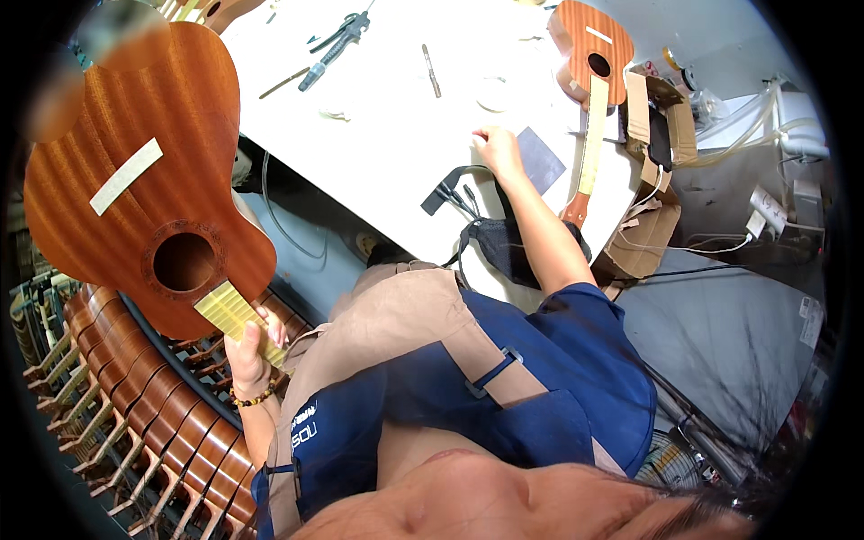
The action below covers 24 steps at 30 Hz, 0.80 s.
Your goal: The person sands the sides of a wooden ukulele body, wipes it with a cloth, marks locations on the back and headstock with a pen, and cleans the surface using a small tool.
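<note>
My left hand (pixel 250 351) is closed around the neck of a brown wooden ukulele (pixel 180 108), whose fretboard is covered with yellowish tape. Its body tilts up at the far left, with a pale strip stuck on the top above the round sound hole. Over the white table (pixel 378 135), my right hand (pixel 497 151) has its fingers drawn together; whatever may be between them is too small to make out. Beside that hand lies a dark grey square sheet (pixel 542 160). Under my right forearm is a black cloth item with straps (pixel 502 247).
A second ukulele (pixel 576 54) lies at the back right, near a cardboard box (pixel 666 135) with cables. An air blow gun (pixel 337 49) and a pen (pixel 432 72) lie on the table. Several brown wooden instrument bodies (pixel 135 387) stand in a row at lower left.
</note>
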### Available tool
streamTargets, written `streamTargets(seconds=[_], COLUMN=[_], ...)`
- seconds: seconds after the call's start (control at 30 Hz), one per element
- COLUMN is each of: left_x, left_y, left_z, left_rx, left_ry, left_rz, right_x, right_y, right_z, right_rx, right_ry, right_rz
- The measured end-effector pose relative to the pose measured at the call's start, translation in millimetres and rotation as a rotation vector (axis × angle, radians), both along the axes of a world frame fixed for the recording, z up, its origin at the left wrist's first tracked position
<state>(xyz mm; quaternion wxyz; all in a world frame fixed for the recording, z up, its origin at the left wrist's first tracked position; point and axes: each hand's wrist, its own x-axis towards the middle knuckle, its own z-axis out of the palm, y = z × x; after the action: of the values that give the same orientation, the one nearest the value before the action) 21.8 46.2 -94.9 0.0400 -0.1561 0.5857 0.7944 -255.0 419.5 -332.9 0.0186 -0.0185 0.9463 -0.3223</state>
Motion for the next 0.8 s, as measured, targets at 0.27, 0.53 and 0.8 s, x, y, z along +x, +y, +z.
streamTargets(seconds=[0.27,0.53,0.8], left_x=[-36,-63,-69], left_y=[9,9,16], left_z=[6,13,29], left_rx=[0.095,-0.011,-0.015], left_ry=[-0.014,-0.004,-0.099], left_rz=[-0.103,-0.132,-0.187], right_x=[-32,-40,-37], right_y=[-13,-17,10], right_z=[-14,10,3], right_rx=[0.413,0.128,-0.901], right_ry=[0.091,-0.14,-0.175], right_rz=[-0.196,-0.21,-0.453])
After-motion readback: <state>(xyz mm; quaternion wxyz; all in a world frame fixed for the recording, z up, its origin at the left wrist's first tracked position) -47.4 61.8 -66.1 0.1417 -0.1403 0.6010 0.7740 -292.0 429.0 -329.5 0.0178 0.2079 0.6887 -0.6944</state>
